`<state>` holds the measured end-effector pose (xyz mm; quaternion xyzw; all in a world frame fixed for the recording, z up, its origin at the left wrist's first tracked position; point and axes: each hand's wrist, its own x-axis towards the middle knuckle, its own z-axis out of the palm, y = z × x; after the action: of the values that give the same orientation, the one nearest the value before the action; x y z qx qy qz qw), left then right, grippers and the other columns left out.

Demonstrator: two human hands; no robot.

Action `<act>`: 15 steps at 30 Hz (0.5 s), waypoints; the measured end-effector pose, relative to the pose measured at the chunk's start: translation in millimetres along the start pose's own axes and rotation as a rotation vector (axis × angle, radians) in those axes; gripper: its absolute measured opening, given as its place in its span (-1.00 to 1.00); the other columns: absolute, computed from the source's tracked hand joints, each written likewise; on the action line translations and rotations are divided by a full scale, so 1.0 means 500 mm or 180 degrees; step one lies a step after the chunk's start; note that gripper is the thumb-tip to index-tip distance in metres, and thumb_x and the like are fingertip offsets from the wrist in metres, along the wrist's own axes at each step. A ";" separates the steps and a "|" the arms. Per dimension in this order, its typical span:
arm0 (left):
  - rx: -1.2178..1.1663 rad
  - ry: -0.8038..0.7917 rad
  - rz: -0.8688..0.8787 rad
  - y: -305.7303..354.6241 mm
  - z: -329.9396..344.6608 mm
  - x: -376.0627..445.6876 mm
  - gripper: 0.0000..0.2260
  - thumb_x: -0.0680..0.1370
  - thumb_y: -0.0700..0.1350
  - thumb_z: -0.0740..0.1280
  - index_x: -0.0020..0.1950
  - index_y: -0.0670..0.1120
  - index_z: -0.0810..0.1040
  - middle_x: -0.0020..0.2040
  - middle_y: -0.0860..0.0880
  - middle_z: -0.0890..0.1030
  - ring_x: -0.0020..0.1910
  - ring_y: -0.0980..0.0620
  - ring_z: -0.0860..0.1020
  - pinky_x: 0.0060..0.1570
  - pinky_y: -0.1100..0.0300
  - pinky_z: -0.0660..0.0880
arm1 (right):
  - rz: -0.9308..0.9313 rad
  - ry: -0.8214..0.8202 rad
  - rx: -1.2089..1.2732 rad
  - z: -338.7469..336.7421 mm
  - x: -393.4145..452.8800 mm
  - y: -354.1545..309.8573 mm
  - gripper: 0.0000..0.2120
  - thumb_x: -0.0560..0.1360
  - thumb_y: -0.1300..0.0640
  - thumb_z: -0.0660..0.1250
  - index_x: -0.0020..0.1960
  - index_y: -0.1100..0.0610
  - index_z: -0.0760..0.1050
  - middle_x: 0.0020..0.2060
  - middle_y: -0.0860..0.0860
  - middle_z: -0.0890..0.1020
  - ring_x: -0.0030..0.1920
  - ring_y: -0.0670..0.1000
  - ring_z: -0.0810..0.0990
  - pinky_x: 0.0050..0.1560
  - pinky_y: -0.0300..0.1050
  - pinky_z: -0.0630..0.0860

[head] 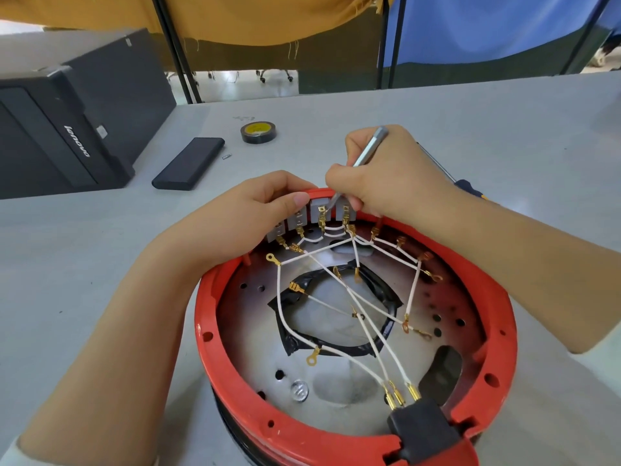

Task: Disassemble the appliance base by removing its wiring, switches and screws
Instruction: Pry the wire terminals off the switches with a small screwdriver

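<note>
Gripping the red base [235, 391] rim, left hand [255, 203] steadies while right hand [386, 173] clasps a grey tool [368, 149]

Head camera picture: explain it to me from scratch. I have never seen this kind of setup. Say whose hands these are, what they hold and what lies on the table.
There is no machine here. A person wears a camera on the head, so you look down at their own two hands. On the grey table stands a round red appliance base, open, with white wires crossing inside to a row of grey switches at its far rim. The left hand grips that rim by the switches. The right hand holds a slim silver tool, its tip at the switch terminals. Also on the table: a roll of black tape, a flat black case, a black computer tower and a screwdriver, partly hidden behind the right wrist.
</note>
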<state>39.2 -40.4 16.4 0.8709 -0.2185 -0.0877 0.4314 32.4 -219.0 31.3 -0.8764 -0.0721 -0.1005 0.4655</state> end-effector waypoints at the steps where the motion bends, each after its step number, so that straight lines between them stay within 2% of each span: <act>1: 0.0005 -0.0008 -0.0019 0.000 0.000 0.000 -0.85 0.61 0.01 0.19 0.06 0.15 0.54 -0.09 0.27 0.63 -0.09 0.33 0.56 -0.07 0.43 0.41 | 0.0093 -0.0078 0.0024 -0.002 0.004 -0.003 -0.73 0.38 0.27 0.31 -0.42 0.17 0.28 -0.57 0.13 0.46 -0.71 -0.13 0.32 -0.63 -0.35 0.26; 8: 0.0078 -0.0027 -0.0012 -0.003 -0.001 0.003 -0.86 0.61 0.02 0.19 0.07 0.17 0.53 -0.09 0.28 0.63 -0.08 0.30 0.57 0.05 0.24 0.42 | 0.0375 -0.0320 0.0172 -0.009 0.010 -0.014 -0.72 0.41 0.31 0.30 -0.41 0.17 0.27 -0.61 0.09 0.45 -0.72 -0.10 0.29 -0.64 -0.37 0.23; 12: 0.0046 -0.0028 -0.0023 -0.006 0.000 0.004 -0.86 0.60 0.02 0.20 0.07 0.15 0.54 -0.08 0.24 0.64 -0.02 0.19 0.58 0.17 0.10 0.44 | 0.0437 -0.0362 0.0143 -0.011 0.010 -0.017 -0.72 0.43 0.31 0.29 -0.40 0.17 0.28 -0.56 0.12 0.46 -0.72 -0.10 0.30 -0.64 -0.35 0.23; 15: 0.0087 -0.0048 -0.0005 -0.006 0.000 0.006 -0.86 0.60 0.02 0.20 0.06 0.16 0.53 -0.08 0.25 0.63 -0.04 0.22 0.57 0.16 0.13 0.44 | 0.0498 -0.0373 0.0150 -0.010 0.015 -0.019 -0.72 0.43 0.29 0.29 -0.40 0.17 0.29 -0.57 0.11 0.47 -0.71 -0.07 0.29 -0.64 -0.34 0.24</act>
<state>42.7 -40.1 13.9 0.8762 -0.2222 -0.0916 0.4178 37.0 -217.5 43.6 -0.8725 -0.0329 -0.0107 0.4874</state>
